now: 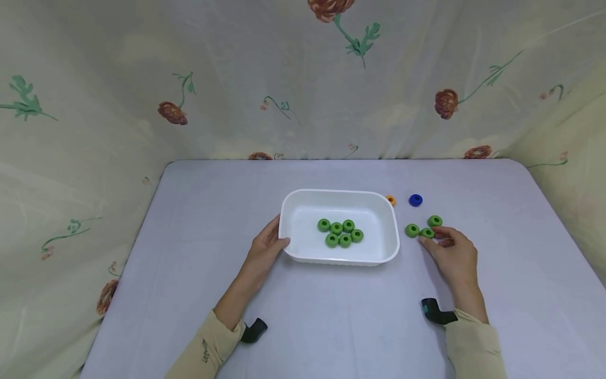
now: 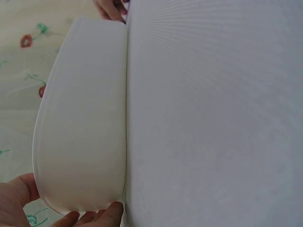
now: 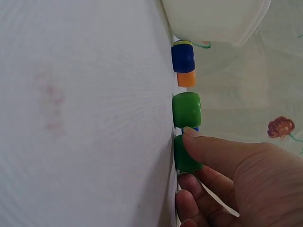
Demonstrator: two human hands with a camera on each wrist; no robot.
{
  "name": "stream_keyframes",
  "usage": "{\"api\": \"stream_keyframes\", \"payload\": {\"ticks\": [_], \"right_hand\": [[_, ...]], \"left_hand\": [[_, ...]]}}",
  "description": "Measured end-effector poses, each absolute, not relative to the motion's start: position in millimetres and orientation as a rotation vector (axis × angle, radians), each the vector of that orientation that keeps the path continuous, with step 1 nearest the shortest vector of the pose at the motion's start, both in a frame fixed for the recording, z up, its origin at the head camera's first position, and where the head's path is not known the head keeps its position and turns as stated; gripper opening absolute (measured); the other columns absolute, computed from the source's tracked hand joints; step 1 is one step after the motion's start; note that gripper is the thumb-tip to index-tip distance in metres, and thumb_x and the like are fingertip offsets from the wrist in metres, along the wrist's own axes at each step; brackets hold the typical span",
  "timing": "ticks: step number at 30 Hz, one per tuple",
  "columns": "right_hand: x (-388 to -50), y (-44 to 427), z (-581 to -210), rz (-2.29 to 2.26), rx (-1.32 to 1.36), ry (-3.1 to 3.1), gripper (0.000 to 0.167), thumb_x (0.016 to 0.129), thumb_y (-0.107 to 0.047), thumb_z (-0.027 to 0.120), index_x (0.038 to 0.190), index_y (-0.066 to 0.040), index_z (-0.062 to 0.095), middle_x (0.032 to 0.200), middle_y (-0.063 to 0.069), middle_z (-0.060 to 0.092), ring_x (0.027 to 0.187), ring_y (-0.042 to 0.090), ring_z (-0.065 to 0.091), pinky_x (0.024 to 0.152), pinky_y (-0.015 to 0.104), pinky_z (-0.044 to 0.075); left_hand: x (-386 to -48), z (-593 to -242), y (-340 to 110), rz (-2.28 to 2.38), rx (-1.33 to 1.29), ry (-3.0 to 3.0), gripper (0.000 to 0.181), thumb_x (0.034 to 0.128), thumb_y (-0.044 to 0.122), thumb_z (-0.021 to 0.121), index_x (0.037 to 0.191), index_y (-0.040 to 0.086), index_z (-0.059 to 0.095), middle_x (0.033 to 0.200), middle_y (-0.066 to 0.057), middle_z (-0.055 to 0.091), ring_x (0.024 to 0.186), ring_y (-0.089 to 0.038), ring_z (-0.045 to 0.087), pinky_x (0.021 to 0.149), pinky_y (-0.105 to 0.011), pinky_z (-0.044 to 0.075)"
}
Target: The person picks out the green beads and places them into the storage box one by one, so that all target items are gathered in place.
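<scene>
A white plastic tray [image 1: 341, 256] stands on the table with several green ring-shaped beads [image 1: 345, 240] inside. At its left end my left hand [image 1: 265, 251] grips the wall, thumb over the rim and fingers along the outside; the left wrist view shows the fingertips [image 2: 112, 213] against the tray's side. Right of the tray, my right hand [image 1: 452, 256] pinches a green bead [image 3: 185, 153] between thumb and fingers, low at the tabletop. Two other green beads lie beside it, one to the left [image 1: 412, 230] and one behind [image 1: 435, 221].
Behind the green beads lies a blue bead [image 1: 415, 200]. An orange bead [image 1: 391, 200] sits by the tray's far right corner, partly hidden by the rim. The right wrist view shows another blue piece [image 3: 183, 57] near the tray. Flowered cloth [image 1: 218, 95] hangs behind the table.
</scene>
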State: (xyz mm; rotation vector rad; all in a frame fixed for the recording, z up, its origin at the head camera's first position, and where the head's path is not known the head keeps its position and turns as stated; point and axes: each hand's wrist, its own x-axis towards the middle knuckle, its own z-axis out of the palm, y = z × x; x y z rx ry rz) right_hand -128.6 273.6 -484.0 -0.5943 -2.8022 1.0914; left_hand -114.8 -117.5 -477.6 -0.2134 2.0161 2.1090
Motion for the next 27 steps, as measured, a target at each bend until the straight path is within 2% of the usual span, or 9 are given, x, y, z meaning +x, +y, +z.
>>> {"api": "stream_keyframes", "payload": {"ticks": [8,16,27], "right_hand": [[-128.8,273.9,-484.6,1.085,-0.619,-2.781,0.047,0.089,-0.028,0.075,0.129,-0.006,0.065,0.113,0.014,0.066,0.094,0.016,0.053,0.064,0.014,0.040],[-128.5,273.2,-483.8,1.106,-0.650,-2.769,0.046,0.089,-0.027,0.074,0.129,-0.006,0.065,0.115,0.015,0.067,0.095,0.017,0.054,0.071,0.020,0.041],[-123.5,271.8,-479.2,1.131,-0.643,-2.747,0.046,0.089,-0.029,0.074,0.129,-0.006,0.065,0.117,0.016,0.067,0.093,0.014,0.053,0.070,0.019,0.041]], "left_hand": [[-115.1,-477.0,-117.3,2.105,-0.208,2.023,0.066,0.0953,0.009,0.058,0.157,0.017,0.035,0.166,-0.003,0.030,0.155,-0.019,0.028,0.126,-0.035,0.031],[-115.9,-476.1,-117.1,2.106,-0.212,2.016,0.066,0.0954,0.009,0.059,0.157,0.017,0.035,0.166,-0.003,0.029,0.155,-0.018,0.028,0.126,-0.033,0.031],[-115.1,-477.1,-118.3,2.105,-0.212,2.014,0.066,0.0956,0.009,0.059,0.156,0.017,0.035,0.166,-0.002,0.030,0.155,-0.017,0.028,0.126,-0.033,0.031]]}}
